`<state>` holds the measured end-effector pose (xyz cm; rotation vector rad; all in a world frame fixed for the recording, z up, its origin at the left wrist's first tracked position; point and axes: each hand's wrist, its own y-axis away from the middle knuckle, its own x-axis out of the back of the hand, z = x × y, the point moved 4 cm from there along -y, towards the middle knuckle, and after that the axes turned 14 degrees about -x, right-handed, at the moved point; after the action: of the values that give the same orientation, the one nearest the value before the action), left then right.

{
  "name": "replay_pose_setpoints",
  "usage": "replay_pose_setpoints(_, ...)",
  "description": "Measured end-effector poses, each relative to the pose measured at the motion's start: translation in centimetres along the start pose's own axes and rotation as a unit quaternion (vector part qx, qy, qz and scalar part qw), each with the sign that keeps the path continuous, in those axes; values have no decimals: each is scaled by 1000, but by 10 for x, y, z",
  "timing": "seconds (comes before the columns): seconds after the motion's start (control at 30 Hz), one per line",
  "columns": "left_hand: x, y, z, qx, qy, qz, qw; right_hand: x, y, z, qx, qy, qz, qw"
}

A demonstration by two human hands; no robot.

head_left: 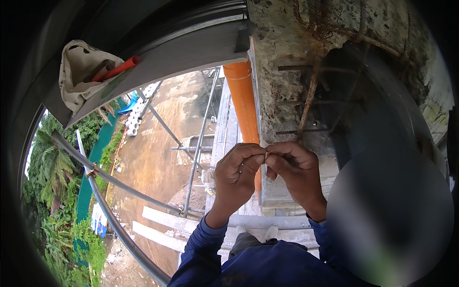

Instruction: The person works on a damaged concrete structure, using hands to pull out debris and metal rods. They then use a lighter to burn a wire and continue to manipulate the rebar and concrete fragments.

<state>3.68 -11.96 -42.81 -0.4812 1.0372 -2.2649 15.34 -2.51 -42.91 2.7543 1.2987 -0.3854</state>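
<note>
My left hand (235, 176) and my right hand (300, 177) meet in front of my chest, fingertips pinched together. Something tiny and pale seems to sit between the two pinches, too small to name. Behind the hands, an orange pipe (242, 98) runs upright beside a broken concrete wall (275, 95). Rusty reinforcing bars (310, 98) stick out where the concrete is chipped away, to the right of the pipe. Neither hand appears to touch the pipe or the bars.
A whitish cloth bag (71, 64) with red tubes (119, 68) sits on a grey ledge (191, 48) at upper left. Scaffold poles (117, 222) cross on the left, with ground far below. White planks (165, 219) lie under me. A blurred round shape covers the lower right.
</note>
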Motion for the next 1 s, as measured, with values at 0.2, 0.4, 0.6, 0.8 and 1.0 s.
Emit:
replay_pose_setpoints(0.2,8,4,5,-114,-143,-20,983,-7,-6,20,-15,-51,-6,999)
replay_pose_setpoints(0.4,20,1,10,-305,-297,-101,899,-10,-12,26,-144,-93,-74,982)
replay_pose_setpoints(0.6,32,-2,8,-273,-242,-194,910,-10,-8,17,-83,163,-78,980)
replay_pose_setpoints(0.8,37,-1,15,17,-14,-115,993,-19,4,10,-10,189,-80,979)
replay_pose_setpoints(1.0,41,9,7,92,101,-129,982,-17,4,10,-116,24,-151,981)
